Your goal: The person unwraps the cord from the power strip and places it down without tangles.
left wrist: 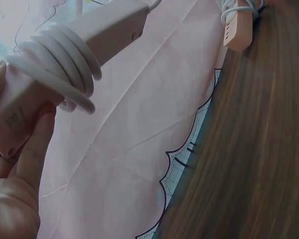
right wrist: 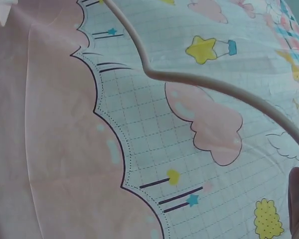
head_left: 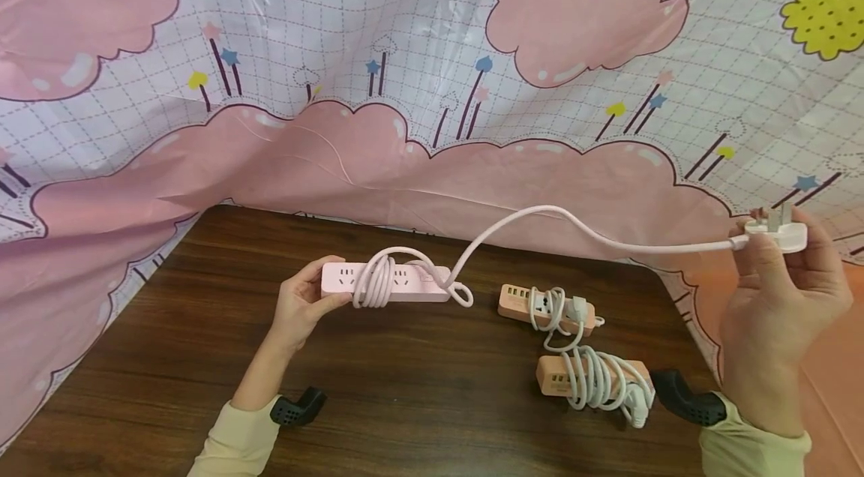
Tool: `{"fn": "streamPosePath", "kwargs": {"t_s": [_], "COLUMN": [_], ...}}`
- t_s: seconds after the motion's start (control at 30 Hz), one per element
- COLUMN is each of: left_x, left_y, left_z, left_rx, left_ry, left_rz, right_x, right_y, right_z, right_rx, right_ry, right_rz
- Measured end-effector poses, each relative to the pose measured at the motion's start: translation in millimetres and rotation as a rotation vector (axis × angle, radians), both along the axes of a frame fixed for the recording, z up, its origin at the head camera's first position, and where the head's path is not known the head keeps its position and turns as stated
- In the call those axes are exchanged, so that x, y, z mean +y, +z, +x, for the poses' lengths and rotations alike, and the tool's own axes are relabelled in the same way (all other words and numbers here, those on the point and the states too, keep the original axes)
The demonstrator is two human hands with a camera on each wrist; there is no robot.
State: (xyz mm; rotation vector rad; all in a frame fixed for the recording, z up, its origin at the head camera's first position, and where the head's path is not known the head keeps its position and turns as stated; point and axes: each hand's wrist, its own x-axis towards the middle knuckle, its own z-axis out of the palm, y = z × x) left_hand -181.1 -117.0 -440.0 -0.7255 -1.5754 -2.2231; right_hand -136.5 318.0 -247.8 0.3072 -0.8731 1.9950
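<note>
My left hand [head_left: 301,302] grips the left end of a pink power strip [head_left: 337,278], held up over the table. Several turns of its cord [head_left: 374,283] wrap round the strip's middle, also seen close up in the left wrist view. From the strip's right end the cord loops, then arcs across to the right. Far to the right, my right hand [head_left: 776,304] holds the white plug [head_left: 786,235] between thumb and fingers, prongs pointing up. In the right wrist view the loose cord [right wrist: 229,89] bends across, with only an edge of the hand [right wrist: 297,199] showing.
Two orange power strips lie on the dark wooden table [head_left: 418,402] at the right, a farther one [head_left: 514,304] and a nearer one [head_left: 555,378], both wrapped in white cord. A patterned cloth [head_left: 405,184] hangs behind the table.
</note>
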Motion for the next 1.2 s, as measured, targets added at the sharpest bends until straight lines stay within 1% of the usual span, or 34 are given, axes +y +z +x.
{"fn": "streamPosePath", "kwargs": {"t_s": [0.1,0.17,0.23,0.3,0.37,0.4,0.5,0.53,0.6,0.67,0.73,0.77,0.83,0.93,0.97,1.1,1.17,1.2], "left_x": [-2.4,-4.8,-7.9,-11.0,-13.4,-14.0,-14.3,-14.0,-13.0,-12.1,-11.0,-10.3,-9.1,-7.4,-6.9,-5.7,-5.6,-5.6], "left_y": [-1.0,-2.0,-2.2,-1.0,1.6,3.3,8.4,10.3,14.9,20.2,25.9,28.8,33.5,39.2,40.7,45.6,47.7,48.8], "left_z": [-0.9,-1.9,-2.6,-3.3,-3.8,-3.8,-3.4,-3.0,-1.7,-0.2,1.1,1.8,2.7,3.4,3.5,3.5,3.3,3.2], "left_rx": [-0.019,-0.044,-0.072,-0.091,-0.095,-0.095,-0.092,-0.092,-0.085,-0.071,-0.055,-0.047,-0.038,-0.038,-0.04,-0.043,-0.043,-0.043], "left_ry": [0.056,0.099,0.145,0.177,0.195,0.201,0.207,0.209,0.213,0.213,0.212,0.211,0.21,0.219,0.223,0.229,0.228,0.223], "left_rz": [0.003,0.013,0.029,0.046,0.056,0.06,0.075,0.082,0.098,0.105,0.105,0.102,0.099,0.098,0.099,0.115,0.129,0.138], "right_x": [5.7,9.2,13.1,15.8,17.2,17.4,15.4,14.2,12.6,11.1,8.9,7.4,3.7,-1.8,-3.6,-7.0,-5.6,-3.8], "right_y": [-4.3,-10.0,-17.8,-28.3,-40.0,-46.5,-67.0,-73.5,-88.2,-103.1,-118.3,-126.0,-139.8,-157.2,-161.7,-176.1,-182.3,-185.5], "right_z": [10.1,17.4,24.3,29.9,34.4,36.2,40.6,42.5,45.4,48.5,51.1,52.0,54.1,56.5,57.9,63.8,67.4,69.2], "right_rx": [-0.012,-0.022,-0.034,-0.054,-0.132,-0.158,-0.281,-0.36,-0.457,-0.592,-0.696,-0.718,-0.762,-0.821,-0.859,-1.056,-1.102,-1.102], "right_ry": [0.023,0.041,0.087,0.141,0.169,0.199,0.234,0.218,0.234,0.22,0.196,0.192,0.16,0.132,0.136,0.157,0.181,0.2], "right_rz": [0.025,0.069,0.129,0.192,0.233,0.266,0.401,0.472,0.63,0.783,0.945,0.997,1.094,1.182,1.194,1.236,1.301,1.337]}}
